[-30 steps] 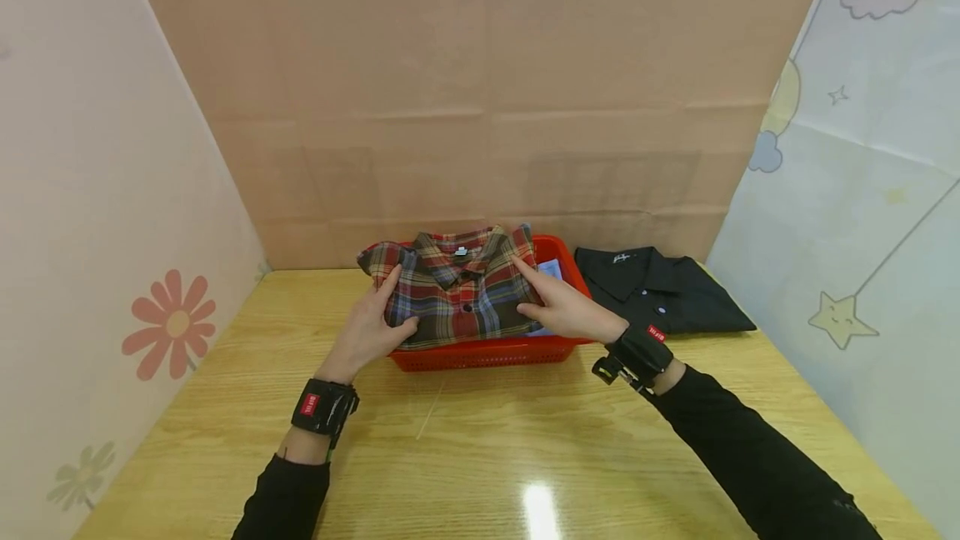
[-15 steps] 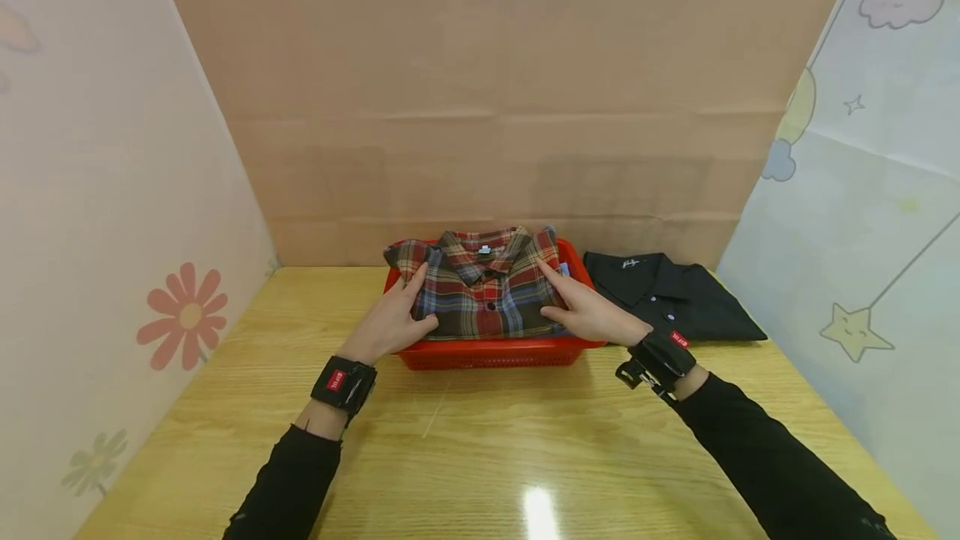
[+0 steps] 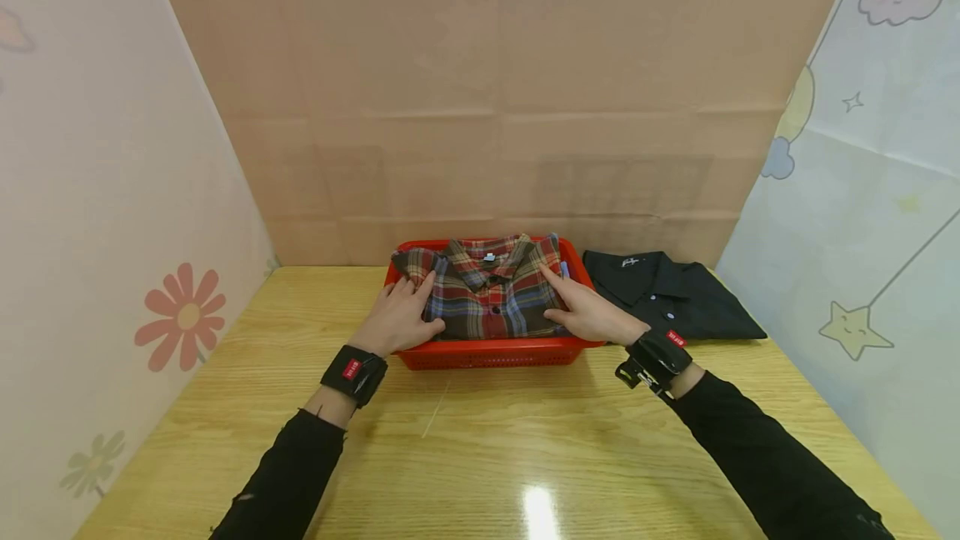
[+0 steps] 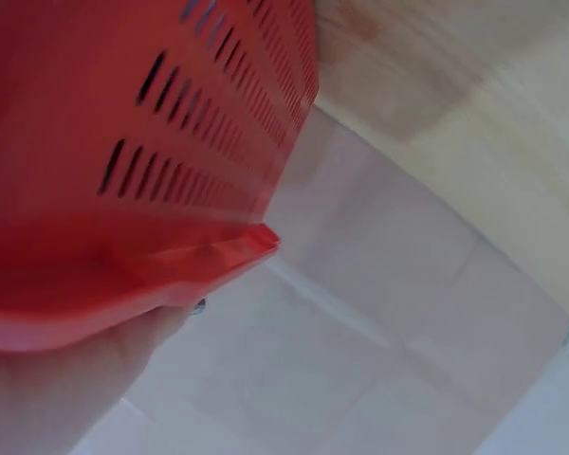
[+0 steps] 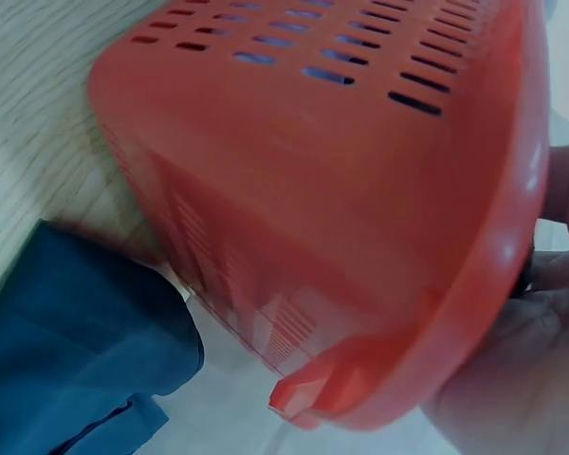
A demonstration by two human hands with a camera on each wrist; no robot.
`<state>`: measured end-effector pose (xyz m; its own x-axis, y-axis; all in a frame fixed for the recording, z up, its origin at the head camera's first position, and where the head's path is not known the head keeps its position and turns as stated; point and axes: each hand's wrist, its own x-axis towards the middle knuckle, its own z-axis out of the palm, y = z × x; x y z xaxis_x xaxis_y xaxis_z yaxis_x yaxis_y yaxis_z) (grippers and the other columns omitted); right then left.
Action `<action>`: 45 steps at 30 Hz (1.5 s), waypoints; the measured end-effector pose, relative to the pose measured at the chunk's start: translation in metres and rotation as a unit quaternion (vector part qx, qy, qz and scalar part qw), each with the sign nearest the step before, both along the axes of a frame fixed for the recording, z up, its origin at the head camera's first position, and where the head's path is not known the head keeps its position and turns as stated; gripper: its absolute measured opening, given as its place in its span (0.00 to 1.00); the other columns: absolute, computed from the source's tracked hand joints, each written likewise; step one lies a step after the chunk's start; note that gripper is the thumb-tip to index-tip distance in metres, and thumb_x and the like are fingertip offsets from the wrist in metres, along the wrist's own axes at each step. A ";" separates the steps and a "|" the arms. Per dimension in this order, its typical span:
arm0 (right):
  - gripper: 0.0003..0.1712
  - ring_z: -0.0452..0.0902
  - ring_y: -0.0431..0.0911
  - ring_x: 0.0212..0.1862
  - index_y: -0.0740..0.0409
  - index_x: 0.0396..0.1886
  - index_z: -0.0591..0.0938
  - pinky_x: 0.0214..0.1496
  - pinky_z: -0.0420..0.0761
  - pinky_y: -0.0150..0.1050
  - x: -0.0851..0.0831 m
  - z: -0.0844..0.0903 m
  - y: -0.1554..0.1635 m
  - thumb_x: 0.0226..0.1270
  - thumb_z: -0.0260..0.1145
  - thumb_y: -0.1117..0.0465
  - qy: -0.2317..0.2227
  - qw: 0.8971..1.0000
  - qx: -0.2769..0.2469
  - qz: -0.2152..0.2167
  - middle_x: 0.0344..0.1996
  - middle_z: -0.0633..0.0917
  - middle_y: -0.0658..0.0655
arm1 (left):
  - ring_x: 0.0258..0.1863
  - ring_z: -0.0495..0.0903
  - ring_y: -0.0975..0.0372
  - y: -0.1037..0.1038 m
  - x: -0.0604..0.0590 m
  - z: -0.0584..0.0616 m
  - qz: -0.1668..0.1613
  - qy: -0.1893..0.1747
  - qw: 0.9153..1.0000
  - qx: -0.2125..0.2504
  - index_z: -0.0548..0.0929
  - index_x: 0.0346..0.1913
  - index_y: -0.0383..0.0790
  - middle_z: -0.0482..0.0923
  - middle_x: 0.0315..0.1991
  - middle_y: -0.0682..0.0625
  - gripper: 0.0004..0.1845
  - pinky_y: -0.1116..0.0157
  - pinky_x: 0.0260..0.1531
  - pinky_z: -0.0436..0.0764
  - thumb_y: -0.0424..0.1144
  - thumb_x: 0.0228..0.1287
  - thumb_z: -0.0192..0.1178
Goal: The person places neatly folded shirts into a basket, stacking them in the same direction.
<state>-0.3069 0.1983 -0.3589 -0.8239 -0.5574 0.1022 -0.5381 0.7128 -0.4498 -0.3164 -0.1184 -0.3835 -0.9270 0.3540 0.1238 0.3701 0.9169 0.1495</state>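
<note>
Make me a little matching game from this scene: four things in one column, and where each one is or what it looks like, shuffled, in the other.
1. Plaid shirt
2. Basket
3. Black shirt
4. Left hand

A. Folded on the table, to the right of the basket
B. At the basket's left end, fingers on checked cloth
C. Lying in the basket, collar showing
D. Red, with slotted walls

Pairs: 1-C, 2-D, 3-A, 4-B

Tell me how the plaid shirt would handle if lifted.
The plaid shirt would probably sag, since it looks like soft cloth. Being folded rather than spread out, it might come undone. It seems unlikely to roll, lying flat in the red basket.
</note>
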 end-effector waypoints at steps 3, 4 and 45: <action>0.44 0.69 0.55 0.53 0.59 0.71 0.43 0.47 0.70 0.46 0.000 -0.001 0.001 0.64 0.58 0.64 -0.001 1.000 0.012 -0.002 0.66 0.57 0.65 | 0.65 0.52 0.44 0.003 0.000 0.002 0.004 -0.017 1.000 -0.024 0.50 0.71 0.45 0.59 0.63 0.35 0.45 0.44 0.60 0.49 0.62 0.54 0.52; 0.44 0.70 0.55 0.50 0.60 0.71 0.43 0.44 0.70 0.45 -0.001 -0.002 0.002 0.64 0.58 0.65 -0.002 1.000 0.016 0.001 0.65 0.59 0.66 | 0.65 0.51 0.44 0.004 0.000 0.003 0.005 -0.024 0.999 -0.030 0.51 0.71 0.45 0.59 0.64 0.35 0.45 0.44 0.60 0.48 0.62 0.54 0.52; 0.33 0.40 0.60 0.69 0.61 0.65 0.65 0.60 0.39 0.66 -0.005 -0.010 0.005 0.66 0.53 0.46 0.041 0.971 0.216 -0.093 0.65 0.60 0.64 | 0.67 0.44 0.44 -0.004 -0.001 -0.008 0.064 0.007 0.998 -0.012 0.78 0.55 0.45 0.64 0.62 0.41 0.22 0.39 0.59 0.40 0.50 0.59 0.57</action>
